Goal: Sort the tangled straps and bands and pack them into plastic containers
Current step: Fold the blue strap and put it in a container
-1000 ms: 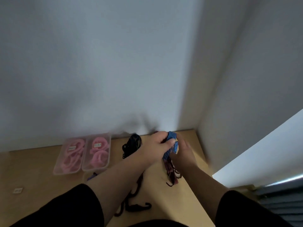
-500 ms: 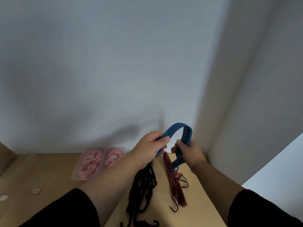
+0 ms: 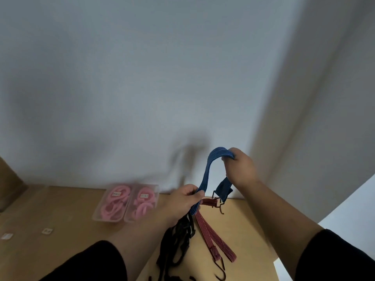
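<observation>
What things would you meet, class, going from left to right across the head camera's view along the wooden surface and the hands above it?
Small white tags → left plastic container of pink bands → right plastic container of pink bands → left hand pinching the blue strap → right hand gripping its raised end.

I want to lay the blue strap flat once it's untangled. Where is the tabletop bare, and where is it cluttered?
The table is bare left of the two containers, up to the wall; only small white tags lie nearer. Crowded: under the left hand, where black straps and red straps pile below the blue strap.
</observation>
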The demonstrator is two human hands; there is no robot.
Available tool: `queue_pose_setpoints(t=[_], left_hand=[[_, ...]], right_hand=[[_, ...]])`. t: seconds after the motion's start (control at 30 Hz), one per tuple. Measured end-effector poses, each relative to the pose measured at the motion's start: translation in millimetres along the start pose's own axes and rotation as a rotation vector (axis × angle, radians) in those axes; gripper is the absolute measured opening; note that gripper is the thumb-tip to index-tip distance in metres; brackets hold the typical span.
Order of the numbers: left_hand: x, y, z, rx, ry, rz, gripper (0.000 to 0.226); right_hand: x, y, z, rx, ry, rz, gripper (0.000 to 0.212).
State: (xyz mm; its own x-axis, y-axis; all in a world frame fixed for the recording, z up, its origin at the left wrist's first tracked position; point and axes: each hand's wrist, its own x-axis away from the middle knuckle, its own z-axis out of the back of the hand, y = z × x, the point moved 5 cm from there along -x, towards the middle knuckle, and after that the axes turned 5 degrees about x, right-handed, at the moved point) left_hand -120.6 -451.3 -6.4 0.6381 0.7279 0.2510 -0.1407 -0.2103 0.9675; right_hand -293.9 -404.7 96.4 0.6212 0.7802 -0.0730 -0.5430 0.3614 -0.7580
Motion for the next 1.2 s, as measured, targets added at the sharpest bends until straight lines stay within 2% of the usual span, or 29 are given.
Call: queue_pose_setpoints(t=[0.07,0.23,0.37,0.47,0.5,0.57,0.63,0.77,0.9,1.0,1.1,1.2], left_hand=[[1.8,-3.2,3.4,-0.132,-0.036,-0.005,0.018],[-4.3,-13.8,-1.6,-0.481,-0.100,-0.051,0.036],[-14.1,-22.9,-19.8,-0.647,-0.264,-0.064,0.053],[-24.4,-28.1,-26.6,-0.837,-0.276,-0.124,0.023],[-27.3,-29.6,-27.9,-0.885,-0.277,-0.138,0.020],[-32.4,-33.5,-32.3,-0.873,-0.309,-0.144,0.027],[-34.5,-37.5,-35.0,-0.780,-0.333,-0.107,0.019],[-42.0,-44.0,-30.9,-0.707,-0.238,-0.051,0.018],[-43.5,-49.5,-36.4,-0.760,-0.358,-0.024,0.018],[-44.7,-55.2,-36.9,-0.770,-0.392,0.029,0.028],[-48.8,-59.0,-39.1,-0.827,-0.422,0.042,0.017],[-51.2,-60.0,-43.4,-0.892,-0.461,0.041,0.009]], right_hand=[[1.8,2.7,-1.1,-0.058,0.019,-0.057,0.021],[6.8,0.8,-3.9,-0.161,-0.034,-0.162,0.021],[5.5,-1.6,-6.3,-0.169,-0.078,-0.170,0.020],[2.5,1.0,-6.6,-0.190,-0.085,-0.181,0.019],[1.1,2.8,-5.9,-0.193,-0.085,-0.187,0.019],[-1.7,8.6,-3.8,-0.189,-0.082,-0.200,0.018],[-4.9,15.6,-1.5,-0.183,-0.074,-0.209,0.017],[-10.7,37.0,-5.6,-0.230,-0.065,-0.260,0.015],[-12.3,58.9,-14.7,-0.299,-0.072,-0.336,0.016],[-15.4,67.4,-17.1,-0.303,-0.074,-0.364,0.017],[-16.6,73.0,-18.5,-0.158,-0.153,-0.354,0.021],[-11.7,83.7,-19.0,0.094,-0.315,-0.337,0.029]])
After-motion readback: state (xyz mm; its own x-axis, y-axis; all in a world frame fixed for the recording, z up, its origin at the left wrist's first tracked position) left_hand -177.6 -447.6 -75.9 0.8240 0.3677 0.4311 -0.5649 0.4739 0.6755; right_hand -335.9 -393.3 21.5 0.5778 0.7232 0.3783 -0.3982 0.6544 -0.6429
